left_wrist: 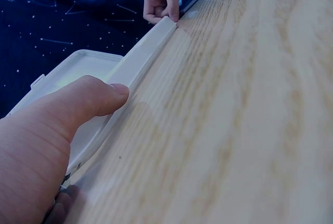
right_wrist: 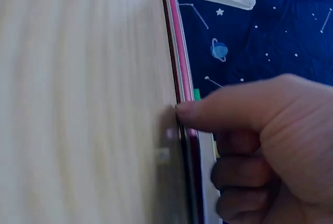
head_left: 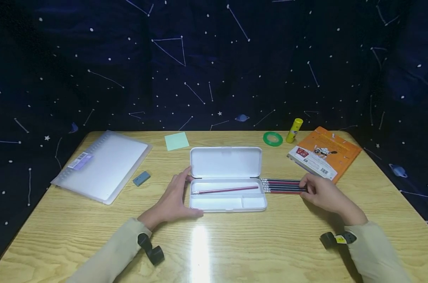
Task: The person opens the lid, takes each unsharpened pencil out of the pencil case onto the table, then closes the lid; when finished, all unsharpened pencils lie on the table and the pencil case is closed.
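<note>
A white pencil case (head_left: 215, 203) lies with its lid raised, one dark red pencil (head_left: 231, 190) in its long upper compartment. My left hand (head_left: 173, 200) holds the case by its left end, thumb along the front wall and fingers reaching toward the hinge side. Just right of the case, several black and red pencils (head_left: 281, 186) lie side by side, their metal ends toward it. The thumb and forefinger of my right hand (head_left: 321, 192) pinch at the far end of this row. In the right wrist view the thumb tip meets a pencil (right_wrist: 179, 52); its other fingers are curled.
On the left are a translucent ring notebook (head_left: 111, 163) and a blue-grey eraser (head_left: 141, 179). Pale green sticky notes (head_left: 176, 141) lie behind. Toward the back right are a green tape roll (head_left: 272, 134), a yellow glue stick (head_left: 294, 130) and an orange notebook (head_left: 334, 151).
</note>
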Available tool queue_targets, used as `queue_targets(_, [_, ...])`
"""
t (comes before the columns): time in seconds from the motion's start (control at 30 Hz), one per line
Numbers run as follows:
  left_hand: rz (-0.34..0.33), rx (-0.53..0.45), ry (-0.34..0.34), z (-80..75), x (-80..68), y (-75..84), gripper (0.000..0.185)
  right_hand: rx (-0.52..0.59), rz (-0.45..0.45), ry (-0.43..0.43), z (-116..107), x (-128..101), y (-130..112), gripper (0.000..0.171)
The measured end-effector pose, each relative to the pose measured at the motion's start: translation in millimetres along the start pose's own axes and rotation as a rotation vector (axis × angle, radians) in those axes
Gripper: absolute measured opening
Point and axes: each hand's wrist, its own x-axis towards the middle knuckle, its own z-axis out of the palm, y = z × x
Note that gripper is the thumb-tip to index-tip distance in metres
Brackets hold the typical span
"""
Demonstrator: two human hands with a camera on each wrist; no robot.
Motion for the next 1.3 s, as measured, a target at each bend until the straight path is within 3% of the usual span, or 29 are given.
queue_targets(0.23, [0.01, 0.01, 0.005, 0.2, 0.2, -1.0, 0.129, 0.048, -0.035, -0.075, 1.1, 16.4, -17.9, 0.022])
queue_targets(0.4, [0.001, 0.001, -0.005, 0.4, 1.6, -0.5, 0.13, 0.093, -0.073, -0.103, 5.0, 35.6, -41.6, 0.014])
queue_targets(0.8, [-0.007, -0.016, -0.015, 0.5, 4.2, 1.6, 0.13, 0.121, -0.229, -0.115, 39.9, 75.4, -104.8, 0.011])
queue_targets(1.0, [-0.018, -0.022, -0.009, -0.1, 3.1, 1.9, 0.13, 0.032, -0.316, -0.164, 54.4, 86.1, -128.8, 0.015])
queue_targets(1.13, [-0.023, -0.011, -0.009, 0.1, 2.4, 1.2, 0.131, -0.039, -0.319, -0.188, 62.1, 89.7, -137.0, 0.013])
queue_targets(1.3, [-0.025, 0.006, -0.007, 0.0, 2.1, -0.3, 0.131, -0.105, -0.306, -0.158, 66.7, 90.6, -143.2, 0.011])
